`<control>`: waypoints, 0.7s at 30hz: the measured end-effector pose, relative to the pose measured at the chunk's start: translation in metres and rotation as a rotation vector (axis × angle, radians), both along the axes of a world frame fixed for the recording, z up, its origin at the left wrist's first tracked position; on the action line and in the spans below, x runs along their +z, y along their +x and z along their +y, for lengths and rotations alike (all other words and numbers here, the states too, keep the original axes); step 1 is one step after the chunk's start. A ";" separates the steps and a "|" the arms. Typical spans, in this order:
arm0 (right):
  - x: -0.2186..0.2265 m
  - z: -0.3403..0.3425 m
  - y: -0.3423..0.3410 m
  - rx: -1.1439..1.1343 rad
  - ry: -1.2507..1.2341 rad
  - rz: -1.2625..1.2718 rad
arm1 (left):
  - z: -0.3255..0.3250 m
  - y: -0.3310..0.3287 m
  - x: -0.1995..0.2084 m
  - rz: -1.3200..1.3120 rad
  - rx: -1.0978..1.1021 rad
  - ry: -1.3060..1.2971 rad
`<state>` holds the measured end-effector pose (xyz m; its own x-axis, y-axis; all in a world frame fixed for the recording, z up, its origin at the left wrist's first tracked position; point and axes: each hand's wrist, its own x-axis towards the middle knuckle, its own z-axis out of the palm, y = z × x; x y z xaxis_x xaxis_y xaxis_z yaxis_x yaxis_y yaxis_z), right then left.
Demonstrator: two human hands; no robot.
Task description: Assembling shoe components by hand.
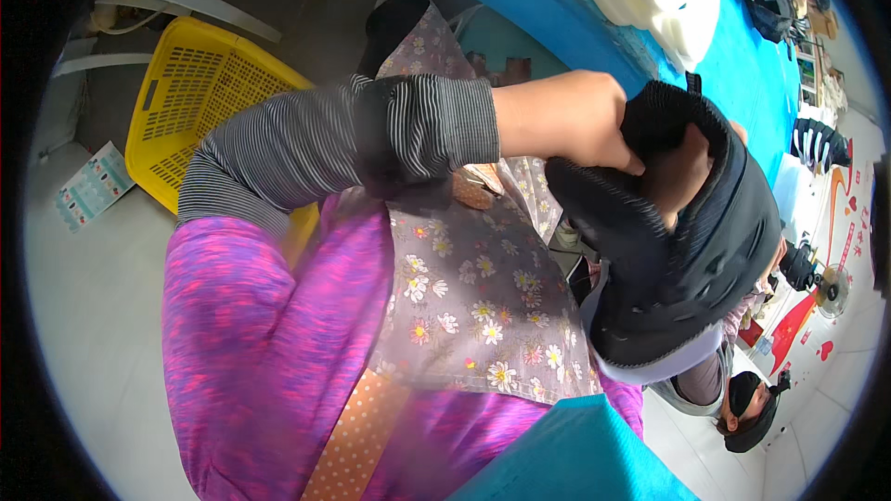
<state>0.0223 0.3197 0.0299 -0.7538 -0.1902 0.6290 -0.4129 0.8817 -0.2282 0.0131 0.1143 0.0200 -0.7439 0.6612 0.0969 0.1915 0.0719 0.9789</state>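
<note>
Left hand (594, 116) grips the nine-o'clock edge of the black, open-mouthed, ribbed-fabric shoe (696, 269), at three o'clock in view; right hand (685, 172), partly hidden, seems to clasp the opposite edge; uneven tugging could overstretch it.

Left hand (594, 116) grips collar of black ribbed-fabric, white-soled shoe (710, 264); fingers (682, 178) inside opening, right hand (740, 132) mostly hidden. Yellow perforated plastic basket (206, 70) at left.
</note>
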 end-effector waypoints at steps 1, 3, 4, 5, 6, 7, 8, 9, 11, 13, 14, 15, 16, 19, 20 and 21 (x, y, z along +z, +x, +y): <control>0.003 0.009 0.003 -0.032 0.201 0.100 | -0.004 0.005 0.010 0.001 -0.012 0.000; -0.006 0.000 -0.007 0.266 -0.409 -0.096 | -0.014 0.018 0.023 0.068 0.040 -0.266; -0.009 -0.009 -0.010 0.262 -0.407 -0.081 | -0.012 0.024 0.008 0.364 0.123 -0.213; -0.007 -0.016 -0.005 0.210 -0.393 -0.055 | -0.012 0.025 0.006 0.367 0.100 -0.202; -0.018 -0.012 -0.006 0.439 -0.940 -0.420 | -0.012 0.026 0.006 0.527 -0.012 -0.173; -0.023 -0.008 -0.005 0.668 -1.487 -0.786 | -0.012 0.026 0.005 0.686 -0.124 -0.139; -0.022 -0.025 -0.001 0.670 -1.481 -0.795 | -0.013 0.027 0.003 0.646 -0.097 -0.104; -0.024 -0.028 0.004 0.665 -1.483 -0.795 | -0.013 0.028 0.001 0.643 -0.101 -0.102; -0.029 -0.030 0.009 0.505 -1.481 -0.772 | -0.012 0.031 -0.002 0.614 -0.060 -0.186; -0.029 -0.031 0.009 0.485 -1.535 -0.774 | -0.008 0.038 -0.002 0.492 0.048 -0.212; -0.023 -0.030 0.014 0.293 -1.278 -0.585 | -0.006 0.040 0.002 0.377 0.131 -0.210; -0.016 -0.029 0.019 0.110 -1.013 -0.403 | -0.006 0.038 0.003 0.376 0.120 -0.202; -0.009 -0.030 0.022 0.194 -1.085 -0.421 | -0.007 0.034 0.003 0.349 0.114 -0.093; -0.015 -0.019 0.020 0.591 -1.506 -0.598 | -0.009 0.031 0.007 0.287 0.056 0.073; -0.019 -0.016 0.019 0.608 -1.495 -0.661 | -0.012 0.030 0.009 0.386 -0.047 -0.022; -0.023 -0.018 0.020 0.602 -1.498 -0.656 | -0.013 0.029 0.010 0.483 -0.152 -0.116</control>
<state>0.0427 0.3019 0.0074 -0.9827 -0.1047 0.1531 -0.0887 -0.4599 -0.8836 0.0419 0.1013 0.0297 -0.5270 0.7852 0.3252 0.6364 0.1109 0.7633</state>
